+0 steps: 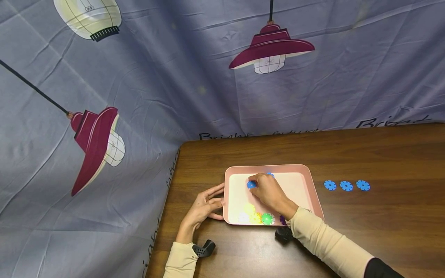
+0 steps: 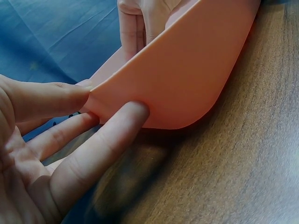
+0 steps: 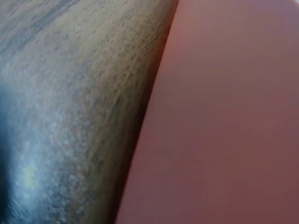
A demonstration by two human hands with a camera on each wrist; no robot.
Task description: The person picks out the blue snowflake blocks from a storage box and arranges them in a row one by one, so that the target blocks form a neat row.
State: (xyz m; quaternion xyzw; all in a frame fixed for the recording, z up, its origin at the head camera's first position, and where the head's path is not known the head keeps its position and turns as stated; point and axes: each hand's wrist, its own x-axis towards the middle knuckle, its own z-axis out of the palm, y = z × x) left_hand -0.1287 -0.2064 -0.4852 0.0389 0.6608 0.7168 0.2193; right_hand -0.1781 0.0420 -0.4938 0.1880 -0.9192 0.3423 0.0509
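Note:
A shallow pink tray [image 1: 272, 168] lies on the wooden table. My right hand [image 1: 269, 191] reaches into it, its thumb and fingertips pinching a blue notched disc [image 1: 251, 185] near the tray's left side. Another blue disc [image 1: 270, 175] shows partly behind that hand. Along the tray's near side are a green disc [image 1: 267, 219], yellow pieces [image 1: 249, 209] and a purple disc [image 1: 282, 220] partly hidden by the right arm. My left hand [image 1: 205, 205] touches the tray's left end; in the left wrist view its fairly straight fingers [image 2: 112, 133] rest against the outer wall.
Three blue notched discs [image 1: 346, 186] lie in a row on the table to the right of the tray. Behind the table and at its left hangs a blue-grey curtain [image 1: 194, 77] printed with lamps. In the right wrist view, the tray's outer wall [image 3: 219, 116] fills the right side.

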